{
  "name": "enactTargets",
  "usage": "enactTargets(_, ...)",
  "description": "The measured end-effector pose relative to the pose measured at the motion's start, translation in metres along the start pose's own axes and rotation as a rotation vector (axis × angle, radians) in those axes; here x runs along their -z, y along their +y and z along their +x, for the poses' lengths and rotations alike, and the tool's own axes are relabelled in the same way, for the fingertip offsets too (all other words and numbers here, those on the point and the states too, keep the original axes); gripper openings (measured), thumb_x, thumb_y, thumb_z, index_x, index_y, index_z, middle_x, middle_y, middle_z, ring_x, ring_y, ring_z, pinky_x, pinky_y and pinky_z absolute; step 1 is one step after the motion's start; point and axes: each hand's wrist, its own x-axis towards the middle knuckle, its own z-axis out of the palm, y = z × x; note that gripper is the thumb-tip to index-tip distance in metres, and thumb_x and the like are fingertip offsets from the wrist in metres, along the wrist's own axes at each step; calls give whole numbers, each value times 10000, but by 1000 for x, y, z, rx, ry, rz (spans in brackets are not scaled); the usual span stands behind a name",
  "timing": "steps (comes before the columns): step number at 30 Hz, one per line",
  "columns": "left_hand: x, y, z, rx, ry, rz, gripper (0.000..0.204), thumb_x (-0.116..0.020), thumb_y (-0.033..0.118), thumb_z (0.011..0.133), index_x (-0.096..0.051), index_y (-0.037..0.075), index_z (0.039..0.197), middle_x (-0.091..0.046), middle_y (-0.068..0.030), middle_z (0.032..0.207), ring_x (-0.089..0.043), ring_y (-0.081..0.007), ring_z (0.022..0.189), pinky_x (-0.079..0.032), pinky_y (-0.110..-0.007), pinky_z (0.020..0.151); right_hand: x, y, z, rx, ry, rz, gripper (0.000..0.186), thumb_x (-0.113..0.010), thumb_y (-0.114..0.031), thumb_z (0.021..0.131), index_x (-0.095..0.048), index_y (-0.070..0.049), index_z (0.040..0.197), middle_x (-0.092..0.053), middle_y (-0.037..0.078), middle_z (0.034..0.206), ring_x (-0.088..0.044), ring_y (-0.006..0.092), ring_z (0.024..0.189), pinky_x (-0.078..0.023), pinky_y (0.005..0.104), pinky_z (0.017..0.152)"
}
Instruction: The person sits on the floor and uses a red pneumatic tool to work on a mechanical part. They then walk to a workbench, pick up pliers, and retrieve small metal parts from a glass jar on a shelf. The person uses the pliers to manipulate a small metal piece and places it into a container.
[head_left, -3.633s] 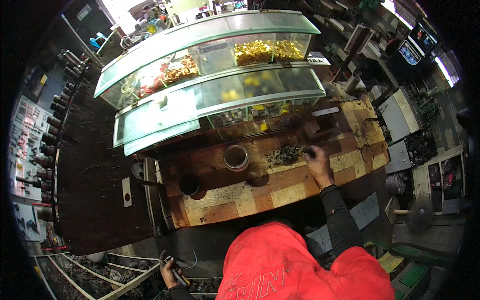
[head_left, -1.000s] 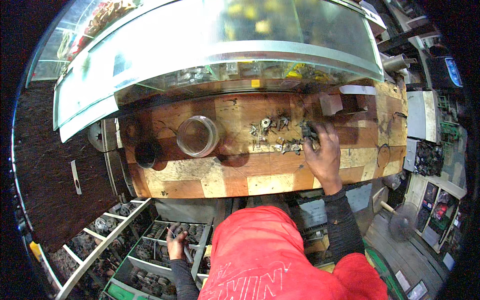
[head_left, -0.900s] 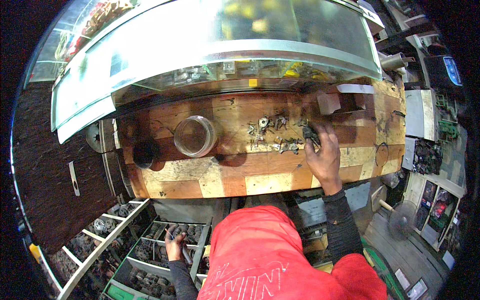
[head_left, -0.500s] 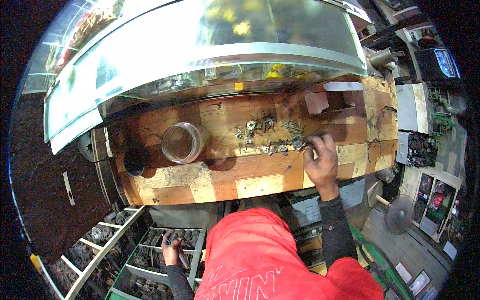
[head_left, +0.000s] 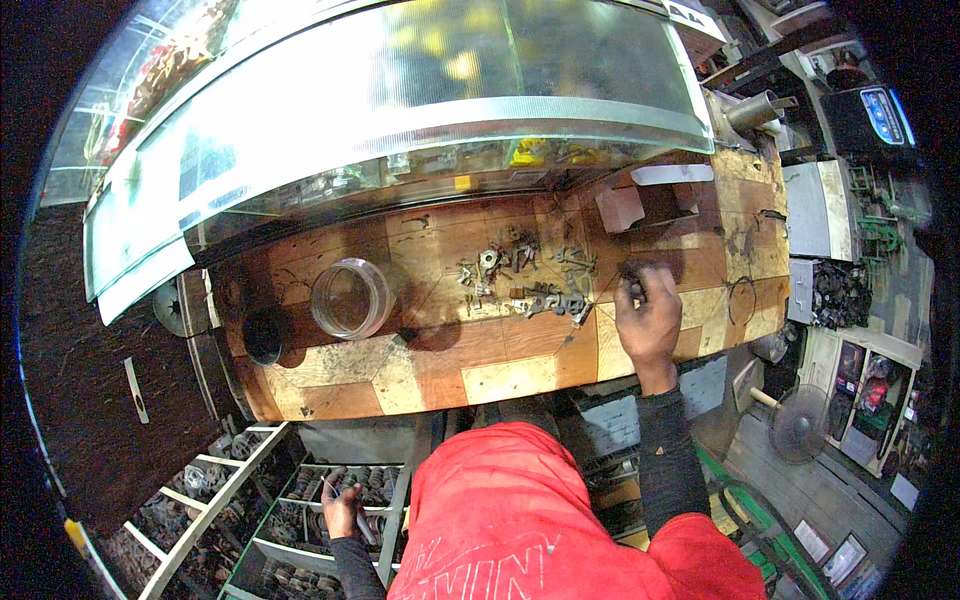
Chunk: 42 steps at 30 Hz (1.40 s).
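My right hand (head_left: 648, 318), blurred, has its fingers curled over the checkered wooden worktop (head_left: 460, 373), just right of loose small metal parts (head_left: 535, 300); whatever is in it is hidden. My left hand (head_left: 340, 508) is low at the left, below the worktop's front edge, closed on a slim tool (head_left: 363, 526) above a compartmented tray of dark parts (head_left: 292, 575). A clear round jar (head_left: 352, 300) stands left of the loose parts, and a dark cup (head_left: 262, 338) stands farther left. A brown open box (head_left: 620, 208) lies behind my right hand.
A glass-fronted bin case (head_left: 390, 100) spans the back of the worktop. A dark board (head_left: 95, 350) is at the left, with white slatted shelving (head_left: 215, 500) below. At right are a round mesh-covered object (head_left: 798, 422), a small cabinet (head_left: 855, 395) and a metal pipe (head_left: 748, 110).
My right hand has moved slightly rightward, away from the pile, which looks more spread toward the front. My left hand still grips the tool. The view has shifted slightly.
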Motion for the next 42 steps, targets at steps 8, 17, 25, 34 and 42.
enactTargets(8, -6, -3, -3, 17, -27, -97, 507, -679, -6, 783, -623, 103, 1275, -641, -47, 841, -491, -103, 535, -402, -248, 471, -9, -2, 8, 48, -220, -4, 331, -753, -185, 835, -673, -46, 1126, -666, 201, 993, -654, 396, 934, -531, 488, 810)
enactTargets(17, -12, -6, -6, -15, -26, -11, 505, -683, -17, 786, -612, 99, 1272, -624, -26, 849, -486, -95, 555, -389, -237, 483, -9, 10, 12, -35, -125, 146, 212, -712, -45, 824, -693, -3, 1030, -677, 126, 912, -640, 231, 801, -517, 348, 766)
enactTargets(25, -19, -13, -2, 9, -62, -38, 531, -637, -27, 782, -598, 105, 1295, -683, -80, 848, -520, -119, 533, -393, -260, 461, -13, -36, 20, 114, -230, 139, 295, -726, -89, 835, -701, -22, 1121, -693, 177, 1022, -682, 319, 920, -538, 401, 836)
enactTargets(34, -15, -11, -8, 68, -17, -95, 538, -636, -35, 803, -582, 118, 1315, -707, -87, 869, -522, -121, 541, -399, -277, 453, -53, -66, 34, 246, -252, 46, 511, -799, -231, 830, -634, -68, 1285, -644, 220, 1218, -623, 428, 1118, -516, 474, 959)
enactTargets(42, -16, -29, -3, 22, -14, -197, 533, -622, -38, 792, -591, 85, 1309, -696, -71, 857, -576, -139, 593, -440, -269, 504, -26, -31, 23, -100, -341, 352, 288, -684, -12, 858, -677, -18, 1146, -704, 40, 945, -626, 114, 864, -517, 292, 804)
